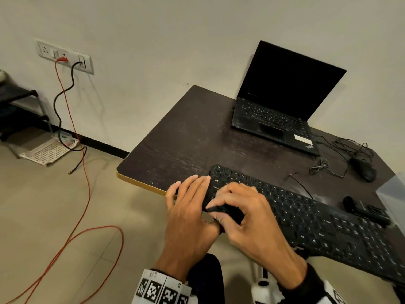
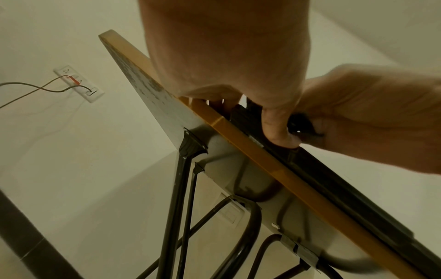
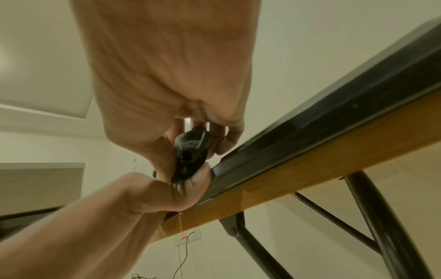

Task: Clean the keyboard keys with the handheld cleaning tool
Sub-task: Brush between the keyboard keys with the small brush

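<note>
A long black keyboard (image 1: 328, 220) lies along the near edge of the dark table (image 1: 186, 139). My right hand (image 1: 247, 213) is curled round a small black cleaning tool (image 1: 228, 212) over the keyboard's left end; the tool (image 3: 190, 152) shows between its fingers in the right wrist view. My left hand (image 1: 188, 200) lies flat with straight fingers at the keyboard's left edge, its thumb (image 2: 276, 128) against the keyboard's front (image 2: 334, 179). The tool's working tip is hidden by the fingers.
An open black laptop (image 1: 278, 106) stands at the back of the table. A black mouse (image 1: 363, 170) with tangled cable and a small black device (image 1: 361, 210) lie to the right. A clear container (image 1: 394, 194) sits at the right edge. Red and black cables (image 1: 72, 128) hang from a wall socket.
</note>
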`<action>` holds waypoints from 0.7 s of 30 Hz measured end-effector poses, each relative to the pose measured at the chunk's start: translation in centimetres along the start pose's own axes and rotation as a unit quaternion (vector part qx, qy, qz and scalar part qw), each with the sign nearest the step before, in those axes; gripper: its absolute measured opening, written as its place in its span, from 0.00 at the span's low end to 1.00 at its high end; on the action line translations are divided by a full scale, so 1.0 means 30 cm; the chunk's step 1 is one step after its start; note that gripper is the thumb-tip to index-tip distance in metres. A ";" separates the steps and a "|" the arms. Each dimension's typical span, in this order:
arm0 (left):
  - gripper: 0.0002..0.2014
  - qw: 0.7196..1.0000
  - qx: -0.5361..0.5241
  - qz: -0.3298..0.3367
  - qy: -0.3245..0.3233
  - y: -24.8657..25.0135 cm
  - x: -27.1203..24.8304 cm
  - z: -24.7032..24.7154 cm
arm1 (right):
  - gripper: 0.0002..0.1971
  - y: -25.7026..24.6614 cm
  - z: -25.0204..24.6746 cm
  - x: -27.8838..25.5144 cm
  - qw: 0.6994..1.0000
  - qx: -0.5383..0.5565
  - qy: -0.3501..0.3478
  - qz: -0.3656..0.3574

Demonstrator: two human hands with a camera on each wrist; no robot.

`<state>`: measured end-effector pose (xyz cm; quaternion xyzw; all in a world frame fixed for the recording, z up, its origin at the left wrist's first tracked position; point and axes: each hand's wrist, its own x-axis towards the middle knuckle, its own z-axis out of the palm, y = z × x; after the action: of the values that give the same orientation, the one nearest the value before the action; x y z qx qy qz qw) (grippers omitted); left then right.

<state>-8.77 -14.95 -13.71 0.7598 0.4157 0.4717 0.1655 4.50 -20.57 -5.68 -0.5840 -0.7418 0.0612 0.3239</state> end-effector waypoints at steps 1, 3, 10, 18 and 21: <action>0.35 1.000 0.001 0.004 0.001 -0.002 -0.001 0.001 | 0.05 0.014 -0.010 -0.008 1.000 -0.008 0.009 0.006; 0.43 1.000 0.008 0.007 0.001 -0.005 0.004 -0.001 | 0.05 0.051 -0.036 0.000 0.998 -0.026 0.052 0.033; 0.40 1.000 0.010 0.008 -0.003 -0.002 0.001 -0.003 | 0.06 0.050 -0.028 -0.034 0.998 -0.013 0.040 0.042; 0.41 1.000 0.002 0.014 0.015 -0.003 0.003 0.001 | 0.05 0.052 -0.021 -0.006 0.998 0.013 0.048 0.044; 0.39 1.000 0.001 0.017 0.017 -0.003 0.000 0.007 | 0.04 0.058 -0.028 0.014 0.997 0.034 0.041 0.049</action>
<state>-8.64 -14.86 -13.87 0.7589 0.4059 0.4867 0.1498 6.34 -19.91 -5.67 -0.6100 -0.6961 0.0784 0.3704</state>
